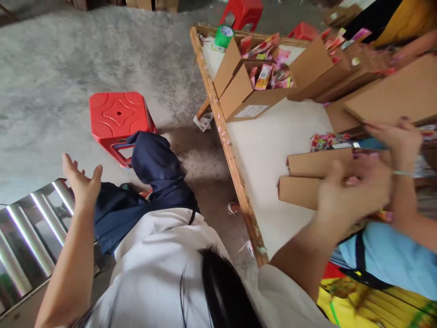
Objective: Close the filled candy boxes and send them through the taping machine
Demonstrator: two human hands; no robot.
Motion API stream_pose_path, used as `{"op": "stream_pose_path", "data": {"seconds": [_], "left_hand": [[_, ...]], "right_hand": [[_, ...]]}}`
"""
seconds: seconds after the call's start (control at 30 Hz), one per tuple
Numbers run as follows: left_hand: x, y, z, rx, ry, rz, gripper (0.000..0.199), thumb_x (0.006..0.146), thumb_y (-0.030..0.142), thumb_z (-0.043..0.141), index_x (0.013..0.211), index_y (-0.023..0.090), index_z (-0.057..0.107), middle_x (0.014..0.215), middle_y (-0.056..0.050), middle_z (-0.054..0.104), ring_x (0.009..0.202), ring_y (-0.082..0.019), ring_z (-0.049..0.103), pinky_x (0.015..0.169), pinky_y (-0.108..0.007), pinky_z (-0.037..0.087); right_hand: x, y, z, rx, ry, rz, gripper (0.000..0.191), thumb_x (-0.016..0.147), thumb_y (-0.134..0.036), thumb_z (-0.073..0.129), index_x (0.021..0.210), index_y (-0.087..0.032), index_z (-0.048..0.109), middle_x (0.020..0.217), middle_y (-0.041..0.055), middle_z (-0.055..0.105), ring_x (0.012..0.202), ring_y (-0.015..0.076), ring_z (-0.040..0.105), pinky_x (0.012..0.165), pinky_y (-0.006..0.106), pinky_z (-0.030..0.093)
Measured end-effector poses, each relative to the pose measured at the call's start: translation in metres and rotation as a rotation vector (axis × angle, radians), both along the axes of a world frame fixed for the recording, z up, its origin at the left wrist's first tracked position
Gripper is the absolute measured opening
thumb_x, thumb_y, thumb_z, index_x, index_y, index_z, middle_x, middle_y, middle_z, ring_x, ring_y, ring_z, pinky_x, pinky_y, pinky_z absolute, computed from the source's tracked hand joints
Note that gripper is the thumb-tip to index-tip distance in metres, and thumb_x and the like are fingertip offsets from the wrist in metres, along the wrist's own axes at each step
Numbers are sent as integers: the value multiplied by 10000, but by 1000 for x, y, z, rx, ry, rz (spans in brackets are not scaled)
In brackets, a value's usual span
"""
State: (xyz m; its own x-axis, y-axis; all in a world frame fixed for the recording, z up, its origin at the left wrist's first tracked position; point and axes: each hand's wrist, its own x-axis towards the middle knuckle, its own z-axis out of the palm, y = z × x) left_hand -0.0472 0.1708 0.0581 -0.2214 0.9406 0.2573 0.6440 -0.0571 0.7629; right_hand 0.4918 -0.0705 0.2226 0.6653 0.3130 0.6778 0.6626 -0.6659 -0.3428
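My left hand is raised beside the metal roller conveyor, fingers apart and nothing in it. Over the table on the right is my right hand, blurred by motion, in front of a cardboard box with open flaps. Its thumb points up; the other fingers are smeared, and whether they touch the box is unclear. Small colourful packets lie just behind that box. Farther back, two open boxes full of packets stand close together.
A wooden rim edges the white table. A red stool stands on the concrete floor. Green tape sits at the table's far corner. At the right, a person in light blue has a hand at a cardboard flap.
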Motion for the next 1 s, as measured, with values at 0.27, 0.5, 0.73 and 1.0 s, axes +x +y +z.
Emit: {"op": "stream_pose_path", "data": {"seconds": [0.27,0.5,0.73,1.0], "left_hand": [[61,-10,12,-15,-201,-162,707,749,569,705,1346,230,539,1390,-110,582,1183,-330,620,925,-530,554],[227,-55,35,-384,-543,-849,557,820,586,662,1198,178,649,1173,-124,708,1090,-264,674,925,-393,559],[335,-81,36,-1449,-1145,-975,793,875,803,342,1126,137,691,1105,-172,724,986,-299,697,789,-390,549],[231,-52,31,-1189,-1685,-671,664,922,676,441,1096,84,686,890,-148,757,810,-261,728,835,-377,562]], "right_hand": [[66,-64,-52,-566,371,-438,423,799,-430,738,1031,-79,775,891,307,705,877,397,677,681,462,407],[-14,-29,-20,-424,283,-115,434,812,-488,661,976,-107,788,786,204,729,671,286,632,608,357,372],[-92,-45,37,-354,218,435,521,821,-669,613,586,-204,600,526,57,619,453,169,488,476,299,353],[-165,17,50,-574,-194,1472,289,998,-215,456,811,-256,673,767,27,698,692,188,602,652,344,430]]}}
